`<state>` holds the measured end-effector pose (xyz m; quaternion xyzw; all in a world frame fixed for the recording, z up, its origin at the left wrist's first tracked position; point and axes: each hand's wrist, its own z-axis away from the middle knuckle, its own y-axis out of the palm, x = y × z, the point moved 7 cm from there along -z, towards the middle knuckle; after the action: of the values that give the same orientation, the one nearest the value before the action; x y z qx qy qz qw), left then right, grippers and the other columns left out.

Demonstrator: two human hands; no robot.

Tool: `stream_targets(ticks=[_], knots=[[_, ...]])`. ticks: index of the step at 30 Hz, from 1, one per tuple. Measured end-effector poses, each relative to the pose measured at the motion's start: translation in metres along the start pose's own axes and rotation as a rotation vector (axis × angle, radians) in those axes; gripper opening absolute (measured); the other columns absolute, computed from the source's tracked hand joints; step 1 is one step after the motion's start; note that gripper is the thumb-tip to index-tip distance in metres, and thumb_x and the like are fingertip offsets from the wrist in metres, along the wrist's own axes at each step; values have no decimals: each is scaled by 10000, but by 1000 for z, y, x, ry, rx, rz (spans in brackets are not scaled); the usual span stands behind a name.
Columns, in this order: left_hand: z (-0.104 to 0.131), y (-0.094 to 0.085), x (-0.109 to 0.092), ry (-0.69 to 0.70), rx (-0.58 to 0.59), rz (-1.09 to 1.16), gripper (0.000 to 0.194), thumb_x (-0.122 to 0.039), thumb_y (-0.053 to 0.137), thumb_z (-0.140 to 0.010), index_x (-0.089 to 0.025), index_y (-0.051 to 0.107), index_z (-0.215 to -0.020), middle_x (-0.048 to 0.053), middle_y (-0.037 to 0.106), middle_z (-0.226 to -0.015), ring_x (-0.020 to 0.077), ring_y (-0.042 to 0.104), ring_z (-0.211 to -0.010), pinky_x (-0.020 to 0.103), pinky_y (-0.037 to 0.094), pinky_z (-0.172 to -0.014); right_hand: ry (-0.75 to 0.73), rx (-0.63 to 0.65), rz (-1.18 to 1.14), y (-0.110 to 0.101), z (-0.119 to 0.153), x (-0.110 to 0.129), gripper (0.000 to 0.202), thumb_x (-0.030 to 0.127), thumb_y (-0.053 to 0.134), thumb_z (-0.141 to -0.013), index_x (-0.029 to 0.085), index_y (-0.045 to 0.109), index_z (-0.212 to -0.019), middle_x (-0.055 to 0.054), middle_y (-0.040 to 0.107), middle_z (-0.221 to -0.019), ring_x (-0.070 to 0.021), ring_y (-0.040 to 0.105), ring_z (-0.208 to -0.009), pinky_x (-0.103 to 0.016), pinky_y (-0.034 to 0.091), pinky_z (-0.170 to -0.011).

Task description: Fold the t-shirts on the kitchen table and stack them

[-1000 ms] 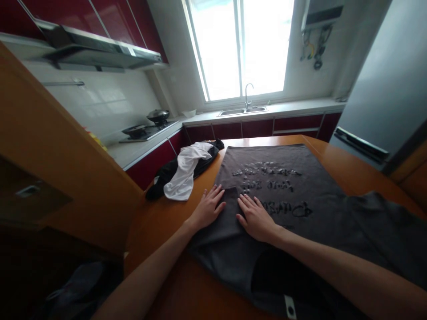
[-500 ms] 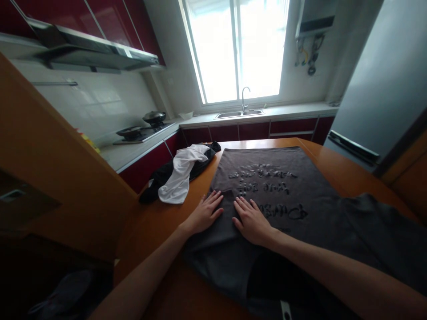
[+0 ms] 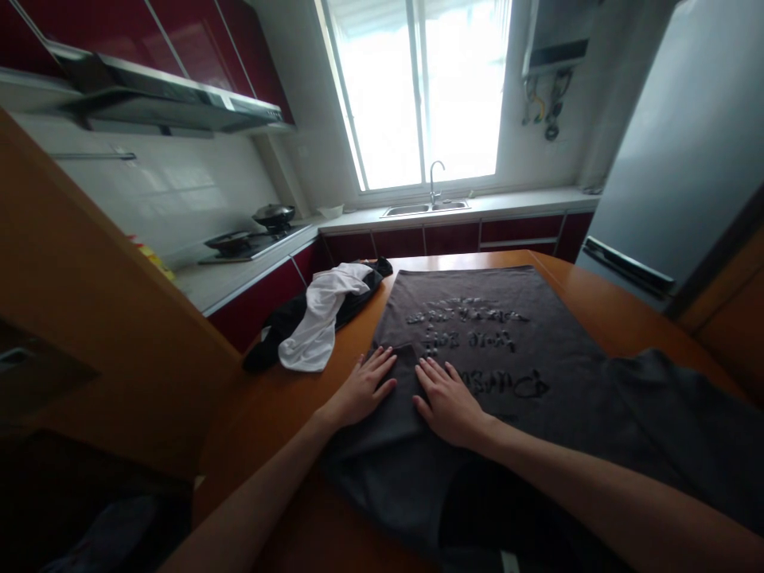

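Observation:
A dark grey garment [image 3: 573, 374] with raised black lettering lies spread on the orange-brown wooden table [image 3: 298, 398]. Part of it, perhaps a sleeve, is folded over onto its left side. My left hand [image 3: 365, 387] rests flat on that folded part near the left edge, fingers spread. Just to its right, my right hand [image 3: 450, 402] also lies palm down on the cloth, beside the lettering, fingers slightly apart. Neither hand grips anything. The neck opening and a pale label [image 3: 509, 562] show at the bottom of the view.
White cloth [image 3: 319, 318] and black cloth [image 3: 290, 318] lie heaped at the table's left edge. Beyond the table are a counter with a sink [image 3: 425, 208], a stove with a lidded pan [image 3: 274, 215], and a window. A refrigerator [image 3: 668, 159] stands at the right.
The view has shifted slightly. Both hands stay flat on the garment in nearly the same places, and the cloth looks unchanged.

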<state>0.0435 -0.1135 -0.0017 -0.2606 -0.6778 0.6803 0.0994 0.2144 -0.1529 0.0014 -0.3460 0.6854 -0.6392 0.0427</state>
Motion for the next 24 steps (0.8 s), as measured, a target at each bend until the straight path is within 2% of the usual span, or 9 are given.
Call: stream_targets(ticks=[4, 8, 11, 14, 21, 24], knots=[[0, -3, -2, -10, -12, -4, 572, -475, 398, -1039, -245, 365, -1561, 77, 264, -1651, 262, 173, -1545, 553, 139, -1242, -2, -4, -1, -1, 0, 1, 638, 396, 413, -985, 89, 389, -1544, -140, 317, -1626, -260, 232, -1525, -486, 146, -1244], [-2, -8, 4, -88, -72, -19, 605, -483, 370, -1041, -196, 337, -1573, 95, 225, -1660, 268, 138, -1551, 549, 154, -1240, 0, -8, -8, -1, 0, 0, 640, 392, 407, -983, 80, 391, -1541, -136, 319, -1625, -259, 236, -1524, -484, 147, -1245], [-3, -3, 10, -130, -30, -26, 624, -494, 363, -1039, -170, 335, -1572, 105, 238, -1654, 276, 149, -1548, 558, 167, -1234, -2, -9, -12, 0, 0, 0, 639, 392, 403, -982, 83, 393, -1541, -131, 322, -1624, -257, 238, -1524, -484, 147, -1245], [-4, 1, 13, -128, -10, -28, 631, -494, 389, -1030, -172, 338, -1570, 109, 237, -1652, 287, 150, -1546, 573, 174, -1228, 3, -8, -13, 0, -1, 0, 640, 391, 404, -981, 83, 393, -1542, -129, 320, -1624, -256, 235, -1525, -486, 144, -1247], [0, -11, 1, -36, -145, -49, 596, -439, 423, -1028, -218, 333, -1575, 103, 281, -1642, 268, 189, -1541, 559, 173, -1235, 6, -4, -10, -1, -1, 1, 644, 394, 410, -981, 82, 386, -1544, -133, 317, -1625, -256, 227, -1528, -491, 151, -1246], [0, -9, 0, -25, -118, -47, 589, -469, 402, -1034, -224, 350, -1568, 96, 296, -1637, 263, 208, -1536, 552, 184, -1235, 2, -9, -9, -1, -1, 1, 644, 396, 408, -983, 84, 384, -1546, -135, 320, -1624, -257, 230, -1526, -493, 154, -1245]])
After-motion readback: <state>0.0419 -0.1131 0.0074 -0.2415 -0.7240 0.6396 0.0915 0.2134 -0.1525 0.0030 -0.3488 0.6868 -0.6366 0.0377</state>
